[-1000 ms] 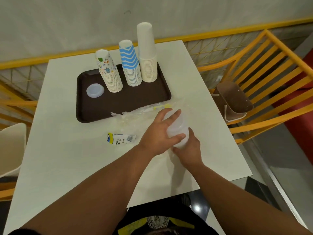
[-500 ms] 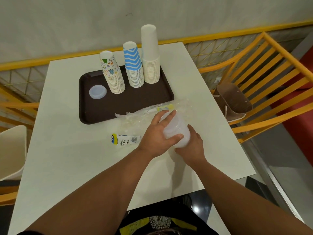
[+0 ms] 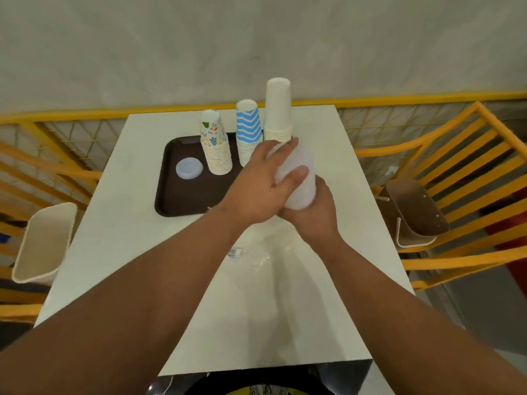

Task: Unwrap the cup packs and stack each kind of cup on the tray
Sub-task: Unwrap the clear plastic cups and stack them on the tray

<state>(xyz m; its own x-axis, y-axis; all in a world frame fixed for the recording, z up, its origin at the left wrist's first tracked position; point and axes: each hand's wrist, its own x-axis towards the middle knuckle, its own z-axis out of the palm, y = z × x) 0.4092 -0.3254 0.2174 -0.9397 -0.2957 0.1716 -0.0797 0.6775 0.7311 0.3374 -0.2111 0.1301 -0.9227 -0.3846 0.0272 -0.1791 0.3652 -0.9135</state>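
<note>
Both hands hold a stack of translucent plastic cups [image 3: 301, 178] raised above the table, in front of the brown tray [image 3: 182, 201]. My left hand [image 3: 262, 183] wraps the stack's upper side with fingers and thumb. My right hand [image 3: 310, 215] grips its lower end from below. On the tray stand three upside-down stacks: patterned cups [image 3: 216, 146], blue zigzag cups [image 3: 248, 129] and tall plain white cups [image 3: 278, 109]. A translucent lid [image 3: 189, 167] lies flat on the tray's left part.
Crumpled clear wrapping [image 3: 258, 256] and a small printed label [image 3: 235, 253] lie on the white table [image 3: 119, 212] under my arms. Yellow railings and chairs flank the table. A cream seat [image 3: 42, 240] stands left, a brown seat [image 3: 413, 215] right.
Both hands have lifted the translucent cup stack off the table and out of the wrapping, moving it forward toward the tray. The camera has tilted, so the table looks farther away.
</note>
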